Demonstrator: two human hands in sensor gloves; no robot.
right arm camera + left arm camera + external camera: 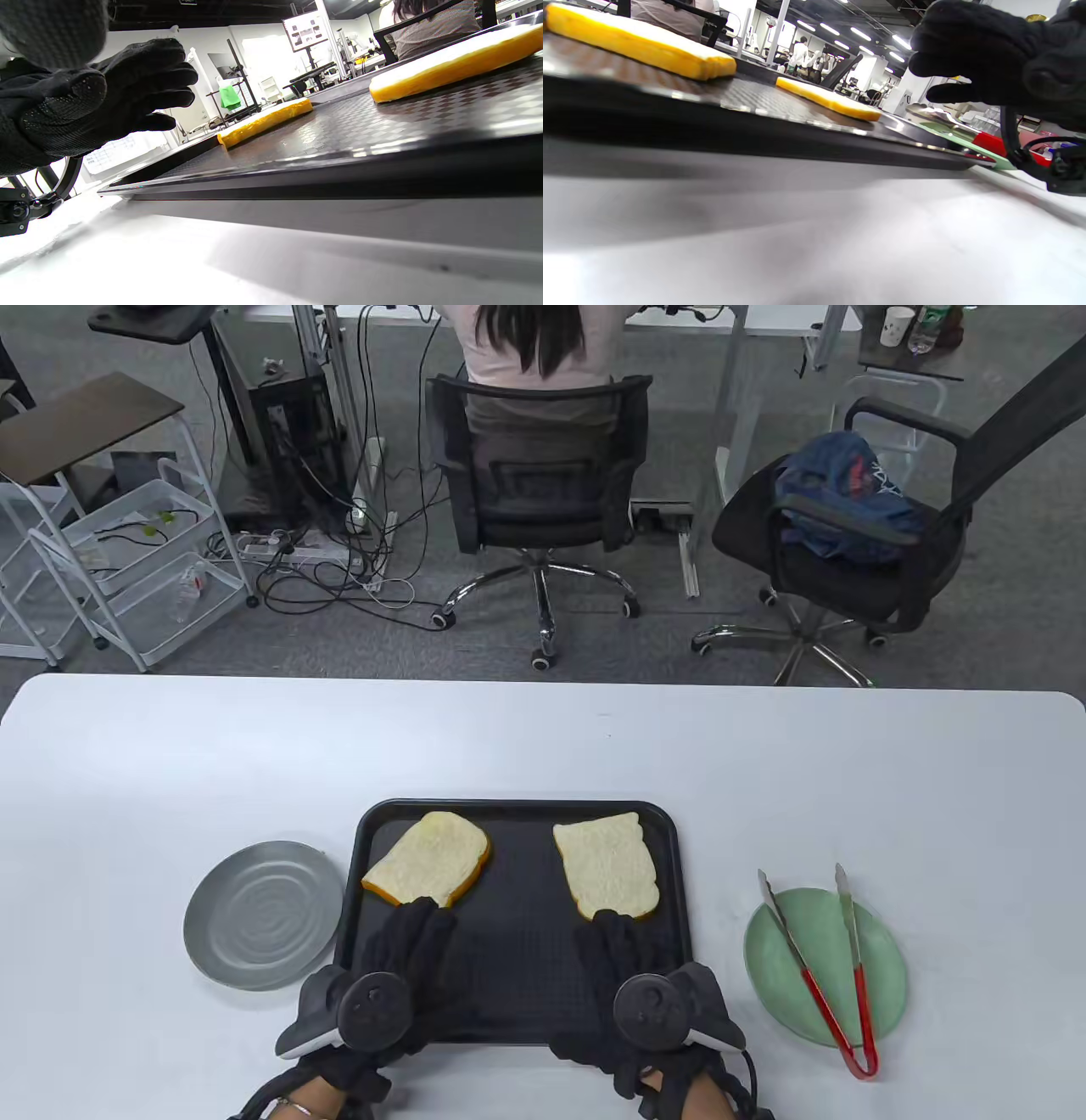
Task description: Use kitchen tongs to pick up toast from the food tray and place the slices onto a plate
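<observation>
Table view: both hands lie flat and empty on the tray (517, 984), left hand (407, 967) and right hand (632, 976) each just below a toast slice. The tongs (819, 959) lie on the green plate (882, 950), right of the right hand, handles toward the person.

Wrist views: left toast (265, 120) and right toast (829, 99) flat on the tray; surface open in front.

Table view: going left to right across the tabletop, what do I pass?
Grey plate → left toast slice on the black tray → right toast slice on the same tray → green plate with the red-handled tongs lying on it.
</observation>
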